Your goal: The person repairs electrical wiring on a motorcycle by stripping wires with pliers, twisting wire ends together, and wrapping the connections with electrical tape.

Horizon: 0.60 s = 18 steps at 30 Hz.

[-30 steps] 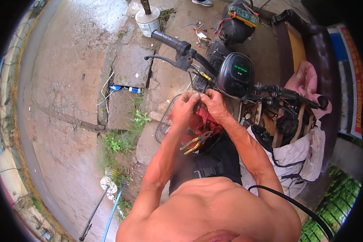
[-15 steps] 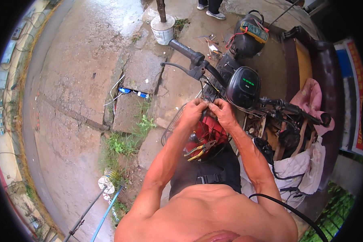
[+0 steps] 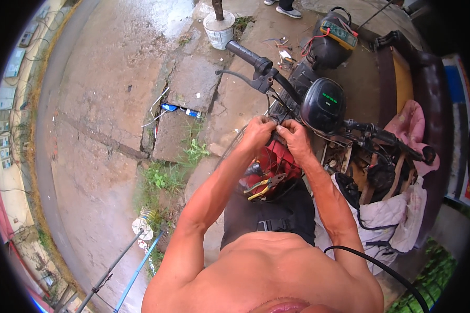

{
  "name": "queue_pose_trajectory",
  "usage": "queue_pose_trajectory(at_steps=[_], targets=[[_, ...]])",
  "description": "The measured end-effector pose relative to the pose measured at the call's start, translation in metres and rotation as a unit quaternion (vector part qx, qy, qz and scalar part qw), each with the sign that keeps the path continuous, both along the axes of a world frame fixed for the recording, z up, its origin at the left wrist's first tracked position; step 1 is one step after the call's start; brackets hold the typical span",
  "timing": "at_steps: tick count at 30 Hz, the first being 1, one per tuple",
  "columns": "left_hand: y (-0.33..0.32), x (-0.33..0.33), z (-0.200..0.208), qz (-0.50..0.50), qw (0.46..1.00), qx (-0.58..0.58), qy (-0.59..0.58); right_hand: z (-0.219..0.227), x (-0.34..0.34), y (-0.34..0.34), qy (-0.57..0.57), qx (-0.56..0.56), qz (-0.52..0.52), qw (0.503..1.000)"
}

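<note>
My left hand [image 3: 259, 132] and my right hand [image 3: 296, 137] meet in front of the bike's handlebar, fingertips pinched close together. Whatever lies between them is too small to make out; thin dark cables [image 3: 277, 107] run down just beyond. To the right of them sits the black display unit [image 3: 322, 104] with a lit green readout. Below my hands is a wire basket [image 3: 230, 151] holding something red [image 3: 278, 159]. Yellow-handled pliers [image 3: 265, 188] rest on top of it, close to my lap.
The left handlebar grip [image 3: 245, 56] and brake lever [image 3: 232, 76] reach out ahead. A multimeter [image 3: 338, 34] lies on the black seat [image 3: 329, 55]. Scrap wood [image 3: 371, 188], white quilted cloth [image 3: 386, 214] and a dark sofa [image 3: 431, 104] are on the right. A person's feet [image 3: 288, 11] show far ahead.
The whole view has shifted slightly, so the scene sits further right and a little higher. Both hands stay pinched together at the same place by the handlebar.
</note>
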<state>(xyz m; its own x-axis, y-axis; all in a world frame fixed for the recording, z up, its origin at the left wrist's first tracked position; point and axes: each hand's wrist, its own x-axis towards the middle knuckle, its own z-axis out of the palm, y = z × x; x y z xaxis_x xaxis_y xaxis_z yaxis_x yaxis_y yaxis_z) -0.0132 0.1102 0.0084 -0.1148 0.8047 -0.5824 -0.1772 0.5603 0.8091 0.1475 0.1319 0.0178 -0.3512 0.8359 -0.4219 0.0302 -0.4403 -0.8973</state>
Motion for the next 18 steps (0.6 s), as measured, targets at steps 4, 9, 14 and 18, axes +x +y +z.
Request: queue_pose_trajectory(at_steps=[4,9,14,18], targets=[[0.000,0.001,0.000,0.025,0.999,0.011,-0.026,0.003,-0.003,0.003,0.036,-0.040,-0.023,0.998],[-0.005,0.004,-0.002,0.045,0.996,0.044,-0.063,-0.007,-0.007,0.002,0.035,-0.038,-0.045,0.998],[-0.010,0.008,0.006,0.040,0.993,0.071,-0.089,-0.013,-0.004,-0.002,0.058,-0.004,-0.057,0.997],[-0.014,0.002,0.013,0.030,0.992,0.065,-0.109,-0.018,-0.002,-0.002,0.038,0.026,-0.050,0.998]])
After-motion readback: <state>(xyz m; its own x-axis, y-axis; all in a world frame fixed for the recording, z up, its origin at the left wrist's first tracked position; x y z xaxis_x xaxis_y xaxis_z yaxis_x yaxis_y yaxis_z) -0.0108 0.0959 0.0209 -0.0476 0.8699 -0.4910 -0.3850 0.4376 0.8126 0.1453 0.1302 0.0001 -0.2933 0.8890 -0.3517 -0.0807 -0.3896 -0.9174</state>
